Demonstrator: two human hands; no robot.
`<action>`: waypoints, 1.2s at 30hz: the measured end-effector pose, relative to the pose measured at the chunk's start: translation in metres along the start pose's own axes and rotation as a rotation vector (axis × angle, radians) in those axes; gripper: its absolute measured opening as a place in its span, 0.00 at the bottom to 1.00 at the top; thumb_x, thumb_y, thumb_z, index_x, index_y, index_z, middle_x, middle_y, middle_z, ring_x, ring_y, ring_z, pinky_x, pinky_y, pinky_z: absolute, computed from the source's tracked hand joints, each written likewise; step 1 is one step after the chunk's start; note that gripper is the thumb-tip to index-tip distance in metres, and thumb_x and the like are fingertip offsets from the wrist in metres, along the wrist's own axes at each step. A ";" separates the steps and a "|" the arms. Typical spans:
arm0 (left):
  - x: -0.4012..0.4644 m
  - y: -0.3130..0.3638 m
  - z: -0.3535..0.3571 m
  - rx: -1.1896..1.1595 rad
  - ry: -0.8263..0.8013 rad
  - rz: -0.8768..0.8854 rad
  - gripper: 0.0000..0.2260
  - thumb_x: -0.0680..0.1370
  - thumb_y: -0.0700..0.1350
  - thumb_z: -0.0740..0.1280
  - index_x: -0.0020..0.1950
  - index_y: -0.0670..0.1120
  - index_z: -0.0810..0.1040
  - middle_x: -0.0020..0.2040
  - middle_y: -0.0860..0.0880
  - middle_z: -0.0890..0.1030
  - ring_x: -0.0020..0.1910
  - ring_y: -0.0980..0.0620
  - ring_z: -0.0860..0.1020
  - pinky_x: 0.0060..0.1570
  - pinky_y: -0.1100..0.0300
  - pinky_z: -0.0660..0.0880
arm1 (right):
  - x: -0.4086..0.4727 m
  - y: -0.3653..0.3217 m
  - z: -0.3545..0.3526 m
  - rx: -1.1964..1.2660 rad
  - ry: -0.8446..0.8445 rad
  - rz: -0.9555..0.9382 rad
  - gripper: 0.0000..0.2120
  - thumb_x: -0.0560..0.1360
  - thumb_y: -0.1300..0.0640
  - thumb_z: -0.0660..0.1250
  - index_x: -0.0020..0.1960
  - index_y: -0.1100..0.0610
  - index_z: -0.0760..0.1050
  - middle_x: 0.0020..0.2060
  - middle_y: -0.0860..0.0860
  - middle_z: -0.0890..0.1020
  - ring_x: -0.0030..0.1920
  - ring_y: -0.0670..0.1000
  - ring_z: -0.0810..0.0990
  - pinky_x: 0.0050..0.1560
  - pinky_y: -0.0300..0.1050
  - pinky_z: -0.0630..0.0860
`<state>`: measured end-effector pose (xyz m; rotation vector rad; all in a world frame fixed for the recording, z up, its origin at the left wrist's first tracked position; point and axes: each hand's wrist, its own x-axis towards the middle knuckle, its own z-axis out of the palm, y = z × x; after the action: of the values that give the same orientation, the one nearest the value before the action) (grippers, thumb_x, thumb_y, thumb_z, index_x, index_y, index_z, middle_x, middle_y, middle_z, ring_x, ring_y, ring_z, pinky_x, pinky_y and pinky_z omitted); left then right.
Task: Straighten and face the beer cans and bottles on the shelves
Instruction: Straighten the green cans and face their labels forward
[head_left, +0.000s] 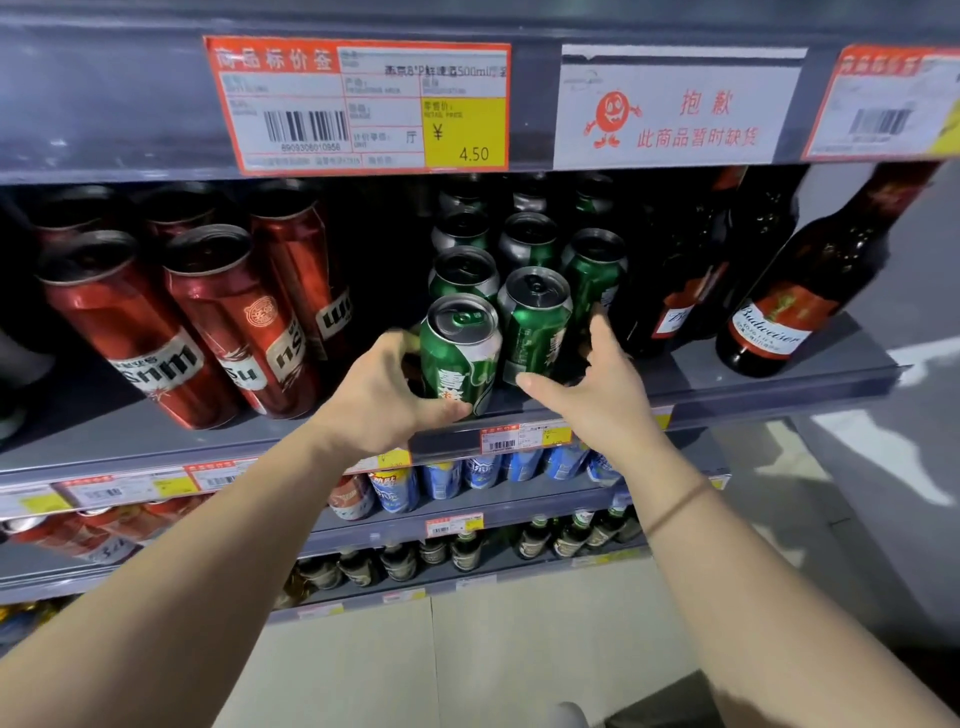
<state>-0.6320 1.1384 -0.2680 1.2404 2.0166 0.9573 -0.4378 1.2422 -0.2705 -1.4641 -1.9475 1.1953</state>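
A long grey metal shelf (779, 382) holds tall red cans (228, 322), shorter green cans (535, 322) and dark brown glass bottles (795, 291).

You see dim shelf recesses behind the cans, glare on the price label (358, 104), soft blur throughout, and wide-angle bending of the shelf edge (156, 462) toward the borders.
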 end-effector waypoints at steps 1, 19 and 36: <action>0.002 0.001 0.000 0.001 0.002 0.009 0.28 0.65 0.49 0.80 0.57 0.49 0.68 0.49 0.60 0.72 0.49 0.60 0.73 0.42 0.76 0.66 | 0.002 -0.001 0.003 -0.020 0.030 -0.023 0.51 0.68 0.45 0.75 0.79 0.49 0.45 0.78 0.48 0.54 0.76 0.50 0.56 0.72 0.54 0.63; 0.014 -0.012 0.005 -0.134 -0.071 0.094 0.40 0.63 0.48 0.82 0.70 0.45 0.68 0.65 0.52 0.75 0.66 0.56 0.71 0.66 0.61 0.66 | 0.032 -0.005 0.004 -0.139 0.219 -0.138 0.34 0.64 0.43 0.78 0.66 0.50 0.71 0.72 0.47 0.59 0.68 0.49 0.67 0.60 0.40 0.66; 0.017 -0.012 0.004 -0.151 -0.124 0.074 0.37 0.57 0.56 0.79 0.63 0.47 0.74 0.58 0.53 0.79 0.59 0.60 0.75 0.55 0.72 0.68 | 0.007 0.000 -0.016 -0.051 0.327 -0.036 0.22 0.66 0.49 0.76 0.52 0.55 0.68 0.40 0.41 0.75 0.40 0.40 0.75 0.36 0.37 0.69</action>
<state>-0.6420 1.1514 -0.2819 1.2669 1.7803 1.0217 -0.4282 1.2547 -0.2633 -1.5338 -1.7828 0.8343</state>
